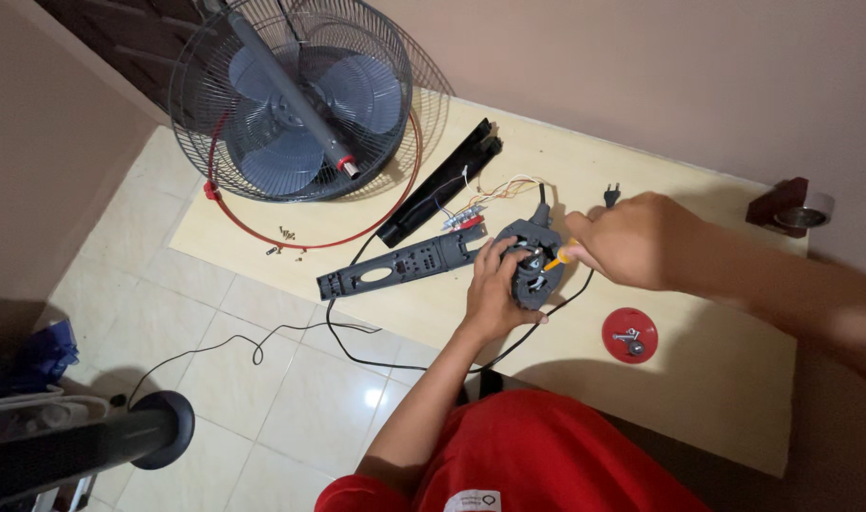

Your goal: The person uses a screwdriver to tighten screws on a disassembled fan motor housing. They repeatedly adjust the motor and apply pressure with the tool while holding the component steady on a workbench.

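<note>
My left hand point(494, 289) grips a dark grey fan motor housing point(532, 265) that rests on a pale board point(698, 379) on the floor. My right hand point(632, 239) holds a screwdriver with an orange-yellow handle point(559, 256), its tip down in the housing. Thin coloured wires point(494, 194) run from the housing to a small switch block point(463, 220). A long dark plastic cover point(404, 265) lies just left of the housing.
A fan grille with blue blades and a grey pole point(291, 104) lies at the far left, ringed by a red hoop. Several small screws point(286, 242) are scattered near it. A red cap point(630, 334) holds screws. A black power cord point(357, 346) trails over the tiles.
</note>
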